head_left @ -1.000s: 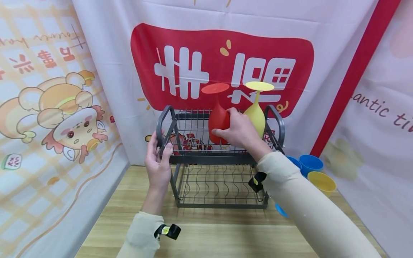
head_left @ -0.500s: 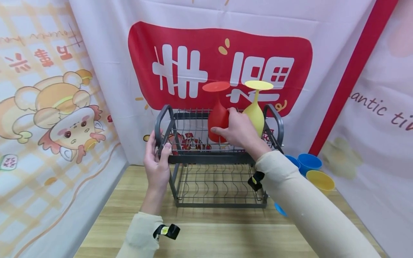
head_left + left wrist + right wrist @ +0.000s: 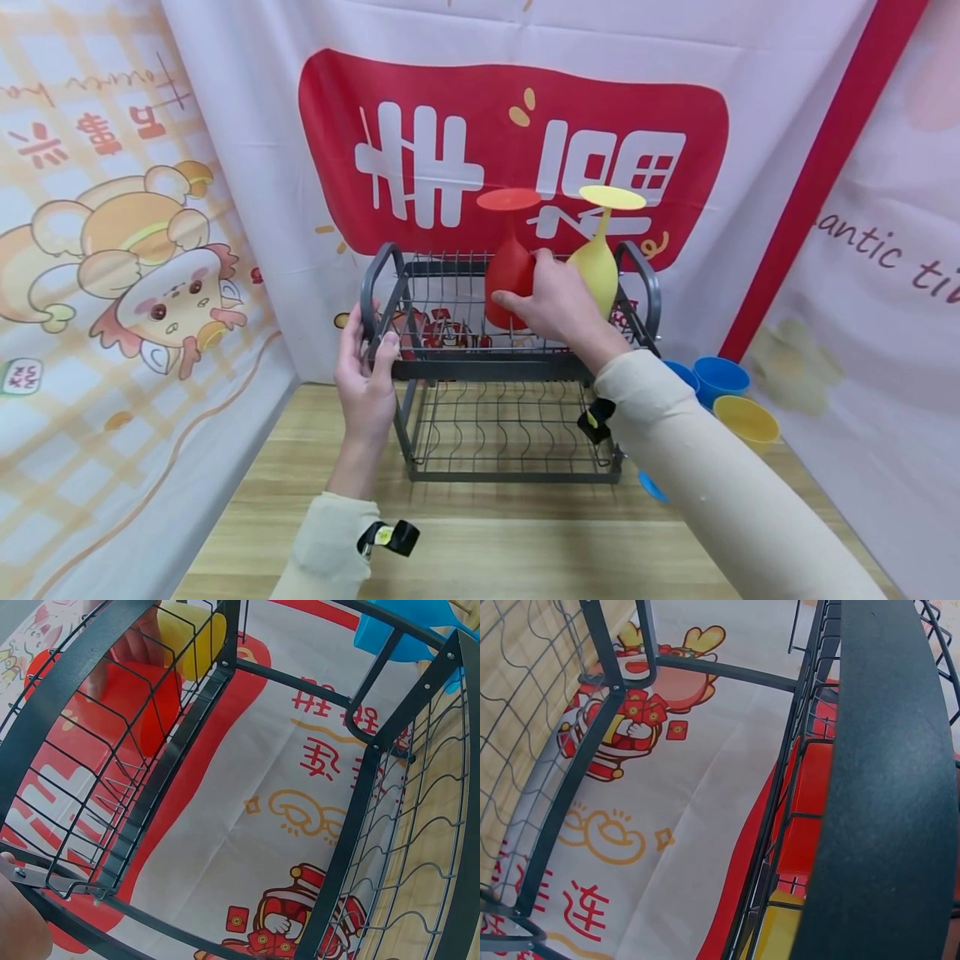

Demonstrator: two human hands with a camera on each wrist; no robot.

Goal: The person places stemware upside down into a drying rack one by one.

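My right hand (image 3: 562, 304) grips the bowl of a red goblet (image 3: 508, 283), thumb in front. The goblet is upside down on the upper tier of a dark two-tier dish rack (image 3: 495, 368), with its foot up. Right beside it, behind my right hand, a yellow goblet (image 3: 597, 271) also stands inverted, tilted slightly. My left hand (image 3: 366, 379) holds the rack's upper left corner, thumb on the front and fingers round the outside. Through the upper wires, the left wrist view shows the red goblet (image 3: 131, 709) with right-hand fingers on it.
To the right of the rack stand blue cups (image 3: 722, 379) and a yellow cup (image 3: 747, 421), partly behind my right sleeve. A blue piece (image 3: 652, 487) shows below the sleeve. The rack's lower tier (image 3: 517, 429) has wavy wires. Printed cloth (image 3: 262, 167) hangs behind and at both sides.
The feet of the red and yellow goblets have shifted slightly to the right over the last half second. Both hands keep their holds, and the rack has stayed in place.
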